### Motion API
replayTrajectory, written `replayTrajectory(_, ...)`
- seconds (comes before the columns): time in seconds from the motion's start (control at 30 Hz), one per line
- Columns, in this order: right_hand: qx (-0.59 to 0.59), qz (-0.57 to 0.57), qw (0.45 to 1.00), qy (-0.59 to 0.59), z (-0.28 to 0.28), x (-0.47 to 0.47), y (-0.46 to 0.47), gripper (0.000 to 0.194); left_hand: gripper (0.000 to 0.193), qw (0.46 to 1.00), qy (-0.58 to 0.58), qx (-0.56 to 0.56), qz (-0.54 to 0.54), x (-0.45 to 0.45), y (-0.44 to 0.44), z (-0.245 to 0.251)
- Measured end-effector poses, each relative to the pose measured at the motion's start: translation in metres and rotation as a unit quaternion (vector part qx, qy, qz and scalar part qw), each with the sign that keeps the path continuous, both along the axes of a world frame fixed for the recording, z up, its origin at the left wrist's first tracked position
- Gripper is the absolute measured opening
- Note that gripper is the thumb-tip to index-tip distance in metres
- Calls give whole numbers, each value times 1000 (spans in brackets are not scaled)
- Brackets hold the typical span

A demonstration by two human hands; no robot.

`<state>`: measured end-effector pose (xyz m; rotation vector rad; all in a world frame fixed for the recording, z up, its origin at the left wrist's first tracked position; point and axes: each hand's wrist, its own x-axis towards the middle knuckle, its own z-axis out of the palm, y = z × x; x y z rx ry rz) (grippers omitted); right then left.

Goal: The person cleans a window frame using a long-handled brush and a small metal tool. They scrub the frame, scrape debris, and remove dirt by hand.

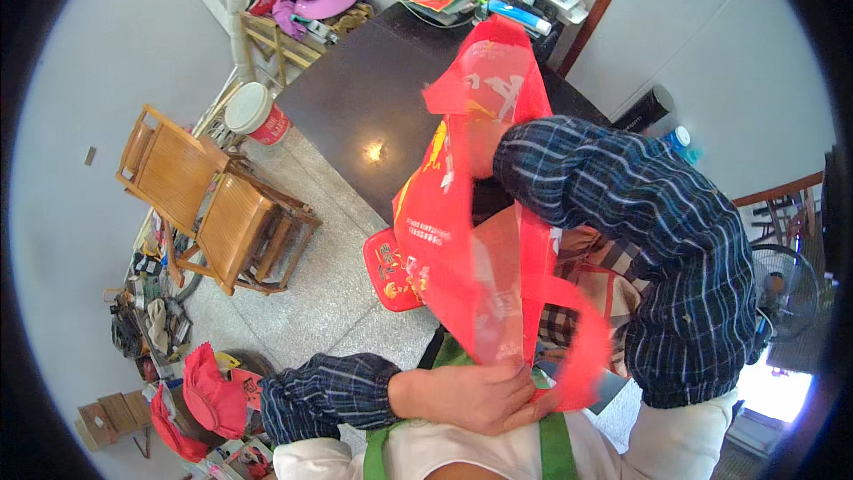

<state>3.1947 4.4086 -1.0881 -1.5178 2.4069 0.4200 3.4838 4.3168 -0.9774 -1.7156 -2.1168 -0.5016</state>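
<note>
A red non-woven bag (426,227) with printed writing hangs in front of me, spread between both hands. My left hand (473,395) grips the bag's near edge, close to my chest, beside a looped red handle (590,353). My right hand (490,147), blurred, is at the far part of the bag, its fingers partly hidden in the red cloth; its grip cannot be made out. Inside the bag's opening a brown panel (500,253) shows. Striped sleeve covers are on both forearms.
A dark table (360,100) stands ahead, with papers and a blue tube (516,17) at its far end. A red stool (390,273) is beside the bag. To the left are a bamboo chair (230,227) and a lidded bucket (256,114). Checked cloth (600,280) lies below my right arm.
</note>
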Motion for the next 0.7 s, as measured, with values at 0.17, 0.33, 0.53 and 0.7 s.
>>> replayTrajectory(0.17, 149, 91, 983, -50, -42, 54, -7, 21, 44, 981, 63, -64, 170, -16, -51, 14)
replayTrajectory(0.33, 89, 96, 986, -107, -10, 85, 5, 21, 14, 959, 46, -120, 255, -20, -100, 40)
replayTrajectory(0.53, -11, 115, 983, -143, 4, 86, -28, 24, 9, 970, 3, -76, 231, -27, -109, 36)
replayTrajectory(0.7, -97, 3, 983, -154, 14, 79, -12, 30, 10, 981, -13, -30, 190, -48, -80, 30)
